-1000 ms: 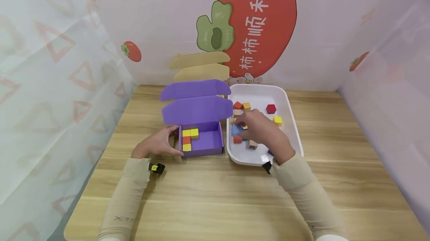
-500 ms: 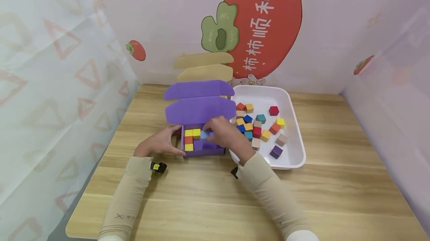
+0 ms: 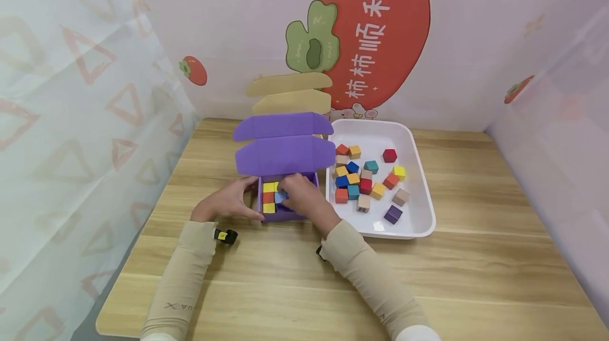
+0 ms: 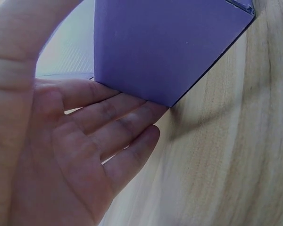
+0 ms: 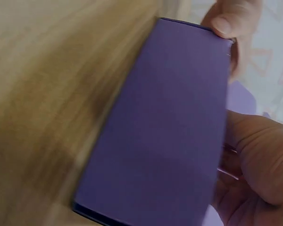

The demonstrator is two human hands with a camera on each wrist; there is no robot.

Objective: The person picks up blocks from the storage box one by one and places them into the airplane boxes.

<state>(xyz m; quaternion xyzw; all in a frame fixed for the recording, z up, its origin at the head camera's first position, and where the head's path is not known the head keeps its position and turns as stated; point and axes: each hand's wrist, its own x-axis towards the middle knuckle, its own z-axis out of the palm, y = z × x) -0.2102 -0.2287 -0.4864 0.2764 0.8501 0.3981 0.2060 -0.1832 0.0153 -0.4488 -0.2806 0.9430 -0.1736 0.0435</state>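
Shifted toward 9 o'clock: blue block [image 3: 279, 197], pinched at 9 o'clock of right hand [image 3: 302, 194]; purple box [image 3: 282, 216] gripped at 9 o'clock end by left hand [image 3: 227, 202].

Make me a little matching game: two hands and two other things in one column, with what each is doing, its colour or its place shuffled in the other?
1. Left hand
2. Right hand
3. Tray
4. Dark purple block

A. Pinching a light blue block
B. White
C. Lowest block in the head view
D. Holding the purple box at its left end

Pairs: 1-D, 2-A, 3-B, 4-C.
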